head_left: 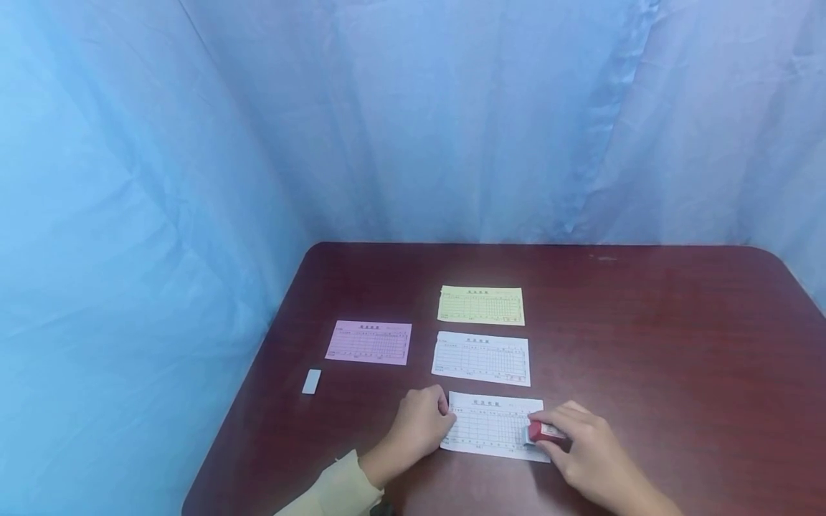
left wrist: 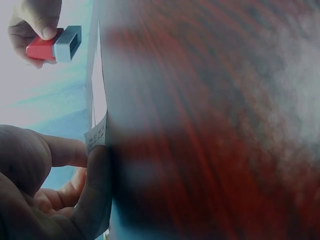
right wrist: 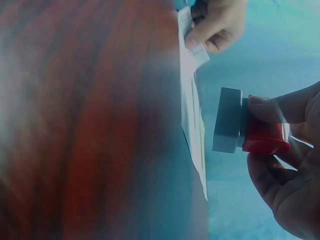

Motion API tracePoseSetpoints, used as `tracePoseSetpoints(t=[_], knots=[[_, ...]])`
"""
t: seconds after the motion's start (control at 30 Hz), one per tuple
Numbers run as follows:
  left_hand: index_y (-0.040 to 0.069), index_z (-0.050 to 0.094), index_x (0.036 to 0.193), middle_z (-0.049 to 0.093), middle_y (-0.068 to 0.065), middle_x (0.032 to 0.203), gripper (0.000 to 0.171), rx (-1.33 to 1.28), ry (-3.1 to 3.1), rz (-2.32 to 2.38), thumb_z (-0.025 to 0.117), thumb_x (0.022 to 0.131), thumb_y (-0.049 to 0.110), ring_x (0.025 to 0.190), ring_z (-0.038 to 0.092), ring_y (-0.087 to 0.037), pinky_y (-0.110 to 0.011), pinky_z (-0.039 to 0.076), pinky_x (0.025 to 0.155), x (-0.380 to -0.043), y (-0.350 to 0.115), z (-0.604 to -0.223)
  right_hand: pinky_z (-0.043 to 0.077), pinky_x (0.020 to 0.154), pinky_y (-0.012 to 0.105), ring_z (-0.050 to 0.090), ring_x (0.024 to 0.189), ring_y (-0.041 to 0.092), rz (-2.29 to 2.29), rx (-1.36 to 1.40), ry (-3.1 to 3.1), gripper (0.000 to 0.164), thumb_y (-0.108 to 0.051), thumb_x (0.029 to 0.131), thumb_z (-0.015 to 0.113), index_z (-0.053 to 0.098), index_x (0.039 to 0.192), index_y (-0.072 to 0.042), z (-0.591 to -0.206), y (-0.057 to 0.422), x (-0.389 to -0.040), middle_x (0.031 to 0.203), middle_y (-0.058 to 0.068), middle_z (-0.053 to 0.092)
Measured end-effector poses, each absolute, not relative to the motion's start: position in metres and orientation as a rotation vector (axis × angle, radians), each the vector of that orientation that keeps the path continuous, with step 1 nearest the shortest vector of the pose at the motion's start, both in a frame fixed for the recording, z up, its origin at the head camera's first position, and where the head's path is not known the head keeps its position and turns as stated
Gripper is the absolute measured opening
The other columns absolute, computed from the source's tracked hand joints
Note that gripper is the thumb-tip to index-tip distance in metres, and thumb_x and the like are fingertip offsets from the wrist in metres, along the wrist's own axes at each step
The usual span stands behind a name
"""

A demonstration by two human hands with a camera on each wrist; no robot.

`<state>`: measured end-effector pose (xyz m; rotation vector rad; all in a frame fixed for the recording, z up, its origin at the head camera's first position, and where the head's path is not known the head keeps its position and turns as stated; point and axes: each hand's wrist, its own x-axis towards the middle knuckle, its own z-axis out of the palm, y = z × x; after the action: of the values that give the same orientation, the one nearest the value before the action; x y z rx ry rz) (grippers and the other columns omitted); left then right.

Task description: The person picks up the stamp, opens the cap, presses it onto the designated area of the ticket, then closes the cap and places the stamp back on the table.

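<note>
My right hand [head_left: 590, 448] grips a red stamp [right wrist: 267, 132] with a grey block end [right wrist: 228, 120] between thumb and fingers. That end faces down over the right part of the nearest white form [head_left: 484, 424], with a gap to the paper in the right wrist view. At the form's left edge, my left hand [head_left: 422, 423] pinches the paper between thumb and forefinger. The pinched edge [left wrist: 96, 135] is bent up in the left wrist view. Printed lines and a column grid cover the form; its lower right part is partly hidden by the stamp.
Behind the near form lie another white form [head_left: 480, 358] and a yellow one [head_left: 481, 307]. A pink form [head_left: 369, 342] is at the left, with a small pale rectangular piece [head_left: 311, 381] in front of it. Blue curtains [head_left: 452, 122] hang around the dark red table [head_left: 645, 344].
</note>
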<state>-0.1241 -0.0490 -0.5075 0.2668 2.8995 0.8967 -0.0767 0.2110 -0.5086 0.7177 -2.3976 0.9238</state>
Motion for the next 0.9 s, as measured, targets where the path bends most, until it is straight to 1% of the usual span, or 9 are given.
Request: tracePoseSetpoints(t=[0.23, 0.33, 0.5, 0.67, 0.9], knots=[[0.013, 0.053, 0.069, 0.051, 0.006, 0.061, 0.027, 0.262, 2.903, 0.862, 0.076, 0.082, 0.006, 0.058, 0.050, -0.011, -0.023, 0.042, 0.052, -0.125, -0.049, -0.509, 0.046, 0.069, 0.012, 0.057, 0.077, 0.004, 0.900, 0.845, -2.394, 0.047, 0.009, 0.052, 0.088, 0.075, 0.093, -0.010, -0.516, 0.201, -0.076, 0.086, -0.011, 0.069], [0.013, 0.053, 0.069, 0.050, 0.006, 0.061, 0.027, 0.266, 2.904, 0.852, 0.076, 0.082, 0.007, 0.058, 0.050, -0.011, -0.023, 0.042, 0.053, -0.126, -0.049, -0.509, 0.046, 0.070, 0.013, 0.058, 0.078, 0.003, 0.877, 0.858, -2.414, 0.048, 0.008, 0.051, 0.089, 0.075, 0.092, -0.012, -0.517, 0.200, -0.076, 0.087, -0.012, 0.070], [0.013, 0.053, 0.069, 0.050, 0.005, 0.061, 0.027, 0.271, 2.904, 0.855, 0.076, 0.082, 0.007, 0.058, 0.049, -0.010, -0.022, 0.041, 0.051, -0.126, -0.048, -0.509, 0.046, 0.072, 0.011, 0.058, 0.079, 0.003, 0.860, 0.870, -2.451, 0.046, 0.006, 0.053, 0.090, 0.075, 0.092, -0.013, -0.518, 0.199, -0.076, 0.087, -0.012, 0.070], [0.012, 0.053, 0.070, 0.050, 0.004, 0.061, 0.026, 0.272, 2.896, 0.871, 0.074, 0.083, 0.006, 0.056, 0.049, -0.011, -0.022, 0.040, 0.048, -0.126, -0.048, -0.509, 0.046, 0.071, 0.013, 0.058, 0.079, 0.003, 0.845, 0.874, -2.451, 0.046, 0.006, 0.053, 0.090, 0.075, 0.092, -0.012, -0.519, 0.198, -0.076, 0.087, -0.011, 0.070], [0.012, 0.053, 0.070, 0.050, 0.005, 0.061, 0.025, 0.271, 2.895, 0.884, 0.074, 0.082, 0.005, 0.055, 0.049, -0.010, -0.022, 0.040, 0.047, -0.127, -0.049, -0.509, 0.047, 0.073, 0.013, 0.059, 0.080, 0.004, 0.842, 0.864, -2.454, 0.046, 0.007, 0.053, 0.090, 0.074, 0.092, -0.012, -0.520, 0.198, -0.076, 0.088, -0.011, 0.070]])
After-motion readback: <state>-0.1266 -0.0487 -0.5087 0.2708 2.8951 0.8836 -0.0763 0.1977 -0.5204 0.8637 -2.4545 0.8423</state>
